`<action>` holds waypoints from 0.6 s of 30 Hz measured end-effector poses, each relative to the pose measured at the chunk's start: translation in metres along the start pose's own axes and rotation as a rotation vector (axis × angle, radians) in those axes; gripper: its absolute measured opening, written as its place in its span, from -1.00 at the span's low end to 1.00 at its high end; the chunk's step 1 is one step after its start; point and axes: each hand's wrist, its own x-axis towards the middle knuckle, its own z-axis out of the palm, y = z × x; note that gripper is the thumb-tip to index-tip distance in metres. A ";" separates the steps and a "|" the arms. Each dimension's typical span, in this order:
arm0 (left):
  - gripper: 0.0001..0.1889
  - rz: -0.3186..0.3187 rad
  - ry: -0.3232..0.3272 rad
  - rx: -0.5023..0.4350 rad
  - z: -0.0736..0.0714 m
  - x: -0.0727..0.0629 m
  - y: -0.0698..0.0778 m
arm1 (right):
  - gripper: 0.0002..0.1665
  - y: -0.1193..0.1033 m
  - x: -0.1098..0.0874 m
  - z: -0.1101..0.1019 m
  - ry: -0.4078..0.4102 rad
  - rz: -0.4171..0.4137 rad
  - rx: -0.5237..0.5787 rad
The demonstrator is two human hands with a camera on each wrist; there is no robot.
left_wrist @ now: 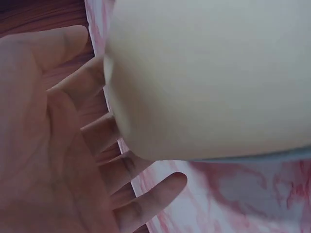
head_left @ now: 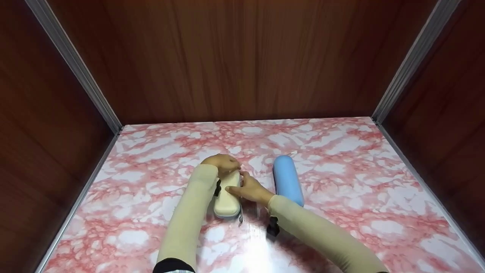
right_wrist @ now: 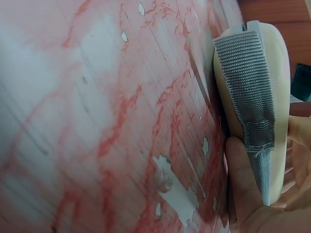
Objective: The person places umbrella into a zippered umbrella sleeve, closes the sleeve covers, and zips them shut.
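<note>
A long, rounded cream glasses case (head_left: 227,203) lies on the table, its length pointing away from me. At its far end is my left hand (head_left: 224,163); in the left wrist view that hand (left_wrist: 73,126) has its fingers spread and loosely extended around the end of the case (left_wrist: 209,82). My right hand (head_left: 252,188) holds the case from the right, thumb on top and fingers at the side. In the right wrist view, a grey ribbed strap (right_wrist: 250,87) runs along the side of the case (right_wrist: 279,107), near the right hand's fingers (right_wrist: 240,170).
A blue case (head_left: 288,180) of similar long shape lies to the right, close to my right forearm. The table (head_left: 151,212) has a red and white marbled cover. Dark wooden panels (head_left: 242,60) with metal edges stand behind and on both sides.
</note>
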 end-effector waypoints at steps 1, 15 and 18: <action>-0.50 -0.005 -0.002 -0.004 0.000 0.000 0.000 | 0.03 0.000 0.000 0.000 0.002 -0.002 0.000; -0.73 0.052 0.235 -0.051 0.003 0.011 -0.011 | 0.05 0.002 0.000 0.000 0.005 0.013 -0.029; -0.67 0.047 0.197 -0.036 0.003 0.008 -0.010 | 0.04 0.002 0.000 -0.001 0.001 0.015 -0.023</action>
